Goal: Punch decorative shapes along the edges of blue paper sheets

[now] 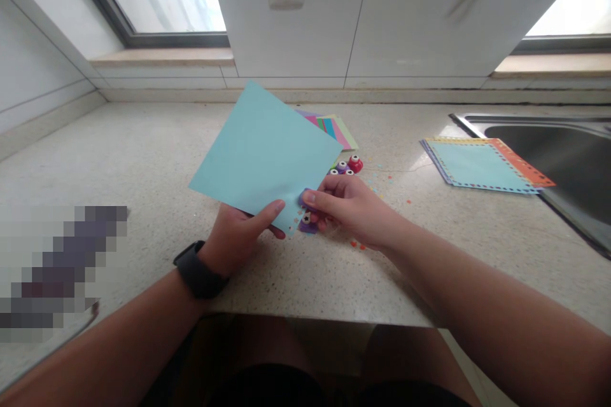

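Note:
A light blue sheet of paper (pixel 267 146) is held up over the counter, turned cornerwise. My left hand (pixel 248 227) grips it near its lower corner, thumb on top and fingers beneath. My right hand (pixel 346 203) is closed around a purple craft punch (pixel 308 194) at the sheet's lower right edge, the thumb pressing on its top. A few small punched holes show along that edge near the corner. Another purple punch (pixel 308 222) sits just below. Behind my right hand stand several more punches (pixel 342 167), purple and red, partly hidden.
A fan of coloured paper (pixel 334 130) lies behind the blue sheet. To the right, a stack of sheets with punched borders (pixel 482 165) rests beside the metal sink (pixel 563 152). Small paper bits (pixel 358 245) are scattered on the speckled counter (pixel 157 159).

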A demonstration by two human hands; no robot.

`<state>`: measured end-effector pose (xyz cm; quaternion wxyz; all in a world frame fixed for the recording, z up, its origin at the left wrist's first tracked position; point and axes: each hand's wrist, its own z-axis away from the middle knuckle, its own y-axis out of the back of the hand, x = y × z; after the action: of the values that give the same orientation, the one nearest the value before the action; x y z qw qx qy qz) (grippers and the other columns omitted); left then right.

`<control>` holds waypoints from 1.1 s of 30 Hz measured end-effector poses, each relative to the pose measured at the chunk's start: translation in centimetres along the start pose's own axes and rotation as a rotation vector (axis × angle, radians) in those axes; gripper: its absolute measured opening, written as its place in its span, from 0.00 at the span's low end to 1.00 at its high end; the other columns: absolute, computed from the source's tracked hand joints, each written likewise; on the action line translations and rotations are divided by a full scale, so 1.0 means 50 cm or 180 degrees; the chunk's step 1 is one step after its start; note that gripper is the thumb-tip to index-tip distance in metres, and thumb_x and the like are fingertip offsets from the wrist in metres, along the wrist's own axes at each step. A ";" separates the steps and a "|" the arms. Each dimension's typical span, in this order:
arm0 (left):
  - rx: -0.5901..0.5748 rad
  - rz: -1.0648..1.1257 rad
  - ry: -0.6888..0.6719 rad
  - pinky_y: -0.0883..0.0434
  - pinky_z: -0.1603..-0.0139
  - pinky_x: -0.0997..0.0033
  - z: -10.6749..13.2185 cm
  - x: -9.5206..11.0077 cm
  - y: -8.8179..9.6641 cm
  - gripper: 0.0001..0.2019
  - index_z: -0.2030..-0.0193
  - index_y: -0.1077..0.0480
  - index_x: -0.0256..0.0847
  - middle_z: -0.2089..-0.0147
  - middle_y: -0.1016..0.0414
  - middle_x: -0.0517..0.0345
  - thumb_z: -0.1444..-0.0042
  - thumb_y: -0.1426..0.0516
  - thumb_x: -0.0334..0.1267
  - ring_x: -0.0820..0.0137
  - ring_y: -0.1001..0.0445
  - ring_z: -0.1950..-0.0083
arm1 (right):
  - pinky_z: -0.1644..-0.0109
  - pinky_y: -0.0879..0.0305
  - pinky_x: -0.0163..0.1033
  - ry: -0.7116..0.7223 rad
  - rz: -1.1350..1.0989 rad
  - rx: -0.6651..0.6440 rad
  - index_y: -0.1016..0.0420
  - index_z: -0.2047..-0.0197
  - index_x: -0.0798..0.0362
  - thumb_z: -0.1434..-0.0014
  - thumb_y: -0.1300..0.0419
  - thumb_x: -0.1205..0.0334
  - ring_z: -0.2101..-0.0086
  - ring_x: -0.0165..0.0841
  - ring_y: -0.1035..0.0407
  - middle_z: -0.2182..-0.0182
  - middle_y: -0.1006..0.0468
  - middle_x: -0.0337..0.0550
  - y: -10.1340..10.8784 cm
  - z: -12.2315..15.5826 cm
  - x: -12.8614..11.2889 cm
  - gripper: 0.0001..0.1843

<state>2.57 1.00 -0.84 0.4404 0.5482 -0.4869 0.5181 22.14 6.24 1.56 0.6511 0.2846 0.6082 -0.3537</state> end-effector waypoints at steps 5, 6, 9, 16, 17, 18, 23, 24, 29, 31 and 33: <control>-0.0028 -0.0047 0.0004 0.24 0.81 0.75 0.000 0.001 0.001 0.12 0.61 0.25 0.37 0.65 0.19 0.58 0.48 0.33 0.41 0.72 0.25 0.76 | 0.73 0.38 0.34 0.0048 -0.0025 -0.0040 0.30 0.71 0.55 0.44 0.33 0.45 0.76 0.28 0.32 0.77 0.28 0.38 -0.002 0.001 -0.005 0.21; -0.0027 -0.0060 -0.0008 0.24 0.80 0.75 0.001 0.000 0.001 0.12 0.61 0.25 0.37 0.65 0.19 0.58 0.48 0.33 0.42 0.72 0.25 0.76 | 0.73 0.39 0.34 0.0043 -0.0034 -0.0034 0.30 0.71 0.54 0.44 0.32 0.44 0.77 0.28 0.33 0.78 0.28 0.38 -0.003 0.002 -0.007 0.22; -0.0014 -0.0100 -0.0040 0.24 0.80 0.74 0.001 -0.002 0.000 0.12 0.61 0.25 0.37 0.65 0.19 0.58 0.47 0.33 0.42 0.72 0.25 0.77 | 0.73 0.39 0.35 0.0007 -0.0091 -0.0008 0.32 0.72 0.54 0.47 0.31 0.43 0.77 0.27 0.34 0.78 0.29 0.37 -0.005 0.004 -0.011 0.23; 0.0008 -0.0325 -0.0060 0.26 0.82 0.77 0.001 0.000 0.002 0.12 0.62 0.25 0.36 0.66 0.18 0.56 0.47 0.34 0.43 0.74 0.26 0.79 | 0.73 0.38 0.35 -0.0007 -0.0078 0.0036 0.31 0.71 0.54 0.47 0.31 0.43 0.77 0.28 0.33 0.78 0.27 0.38 -0.005 0.003 -0.009 0.23; 0.0014 -0.0327 -0.0073 0.26 0.82 0.77 0.001 0.001 0.002 0.12 0.62 0.25 0.36 0.66 0.18 0.57 0.47 0.34 0.42 0.74 0.26 0.79 | 0.74 0.38 0.35 -0.0019 -0.0067 0.0039 0.31 0.71 0.54 0.47 0.31 0.43 0.78 0.28 0.33 0.79 0.27 0.38 -0.004 0.002 -0.008 0.23; 0.0024 -0.0303 -0.0084 0.26 0.82 0.77 0.001 0.002 0.002 0.12 0.61 0.25 0.36 0.65 0.18 0.57 0.47 0.34 0.42 0.74 0.25 0.79 | 0.74 0.38 0.35 -0.0029 -0.0061 0.0045 0.31 0.72 0.54 0.47 0.31 0.43 0.78 0.28 0.33 0.79 0.27 0.38 -0.004 0.002 -0.008 0.23; -0.0031 -0.0209 -0.0035 0.25 0.81 0.77 0.002 0.002 0.002 0.12 0.62 0.25 0.35 0.63 0.18 0.56 0.47 0.33 0.42 0.75 0.25 0.78 | 0.74 0.38 0.34 -0.0039 -0.0077 0.0062 0.31 0.71 0.54 0.46 0.31 0.44 0.78 0.28 0.32 0.79 0.27 0.38 -0.003 0.001 -0.004 0.23; -0.0036 -0.0196 -0.0030 0.25 0.81 0.77 0.002 0.000 0.002 0.12 0.62 0.25 0.35 0.63 0.18 0.56 0.47 0.33 0.42 0.75 0.25 0.78 | 0.74 0.37 0.34 -0.0043 -0.0079 0.0068 0.31 0.71 0.55 0.46 0.31 0.44 0.78 0.28 0.32 0.79 0.26 0.38 -0.002 0.000 -0.003 0.22; -0.0004 -0.0168 -0.0008 0.24 0.81 0.76 0.002 -0.002 0.003 0.13 0.63 0.26 0.36 0.64 0.18 0.56 0.48 0.32 0.43 0.73 0.24 0.77 | 0.74 0.38 0.33 -0.0054 -0.0083 0.0084 0.31 0.71 0.55 0.45 0.31 0.46 0.78 0.27 0.31 0.78 0.26 0.38 -0.002 -0.001 -0.002 0.21; 0.0007 -0.0230 0.0000 0.25 0.81 0.76 0.002 -0.001 0.003 0.13 0.65 0.26 0.36 0.63 0.17 0.55 0.48 0.33 0.43 0.72 0.23 0.76 | 0.73 0.38 0.33 -0.0048 -0.0132 0.0050 0.31 0.71 0.55 0.44 0.31 0.46 0.78 0.27 0.32 0.78 0.26 0.38 -0.003 0.000 -0.003 0.21; 0.0010 -0.0249 -0.0003 0.25 0.80 0.76 0.002 0.000 0.003 0.13 0.66 0.27 0.36 0.63 0.17 0.54 0.48 0.33 0.43 0.71 0.22 0.74 | 0.73 0.38 0.34 -0.0042 -0.0167 0.0032 0.31 0.71 0.55 0.44 0.32 0.46 0.78 0.27 0.32 0.78 0.27 0.37 -0.004 0.000 -0.004 0.21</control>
<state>2.43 0.89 -0.86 0.4593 0.5678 -0.4645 0.5009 21.99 6.15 1.75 0.6442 0.2695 0.6093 -0.3756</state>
